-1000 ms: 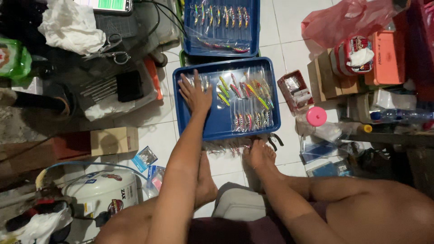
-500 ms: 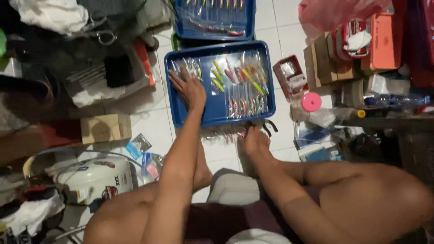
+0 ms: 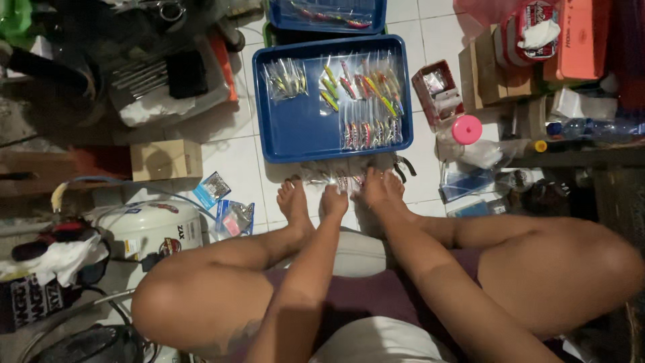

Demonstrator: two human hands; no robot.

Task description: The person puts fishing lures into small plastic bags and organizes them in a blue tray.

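Observation:
A blue tray (image 3: 295,134) lies on the white tiled floor ahead of me, holding clear packets of colourful fishing lures (image 3: 366,101). More lure packets (image 3: 339,178) lie on the floor against the tray's near edge. My left hand (image 3: 334,199) is on these packets, fingers curled down. My right hand (image 3: 380,188) rests on the same pile just to the right. The fingertips of both hands are hidden among the packets. I sit cross-legged, and my bare foot (image 3: 294,202) lies left of my left hand.
A second blue tray (image 3: 336,17) of lures sits beyond the first. A cardboard box (image 3: 166,159), a white rice cooker (image 3: 151,228) and small packets (image 3: 232,218) are at the left. A pink-capped bottle (image 3: 467,131), a red case (image 3: 437,84) and boxes crowd the right.
My left hand has pulled back from inside the blue tray to the packets at its near edge. The camera view has shifted closer and downward.

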